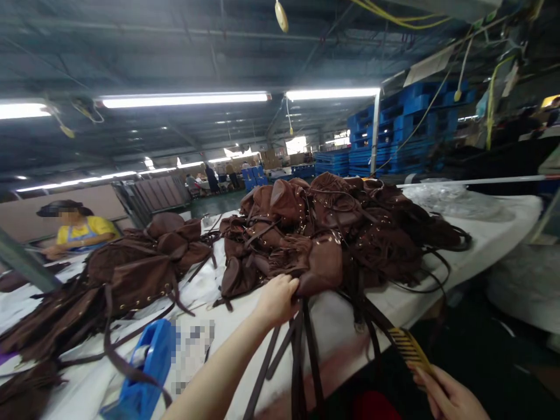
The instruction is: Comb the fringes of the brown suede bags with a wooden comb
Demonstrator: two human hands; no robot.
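My left hand (277,298) reaches forward and closes on a brown fringed bag (321,265) at the front of a heap of brown bags (345,227) on the white table (490,224). Long brown straps (300,356) hang from the bag over the table's front edge under that hand. At the lower right, my right hand (450,396) is closed on a yellow-brown comb (409,349), held off the table's edge with its teeth pointing up and left.
A second pile of brown bags (140,271) lies to the left. A blue tape dispenser (146,373) sits at the near left edge. A person in a yellow top (81,230) works at the far left. Blue pallets (411,125) are stacked behind.
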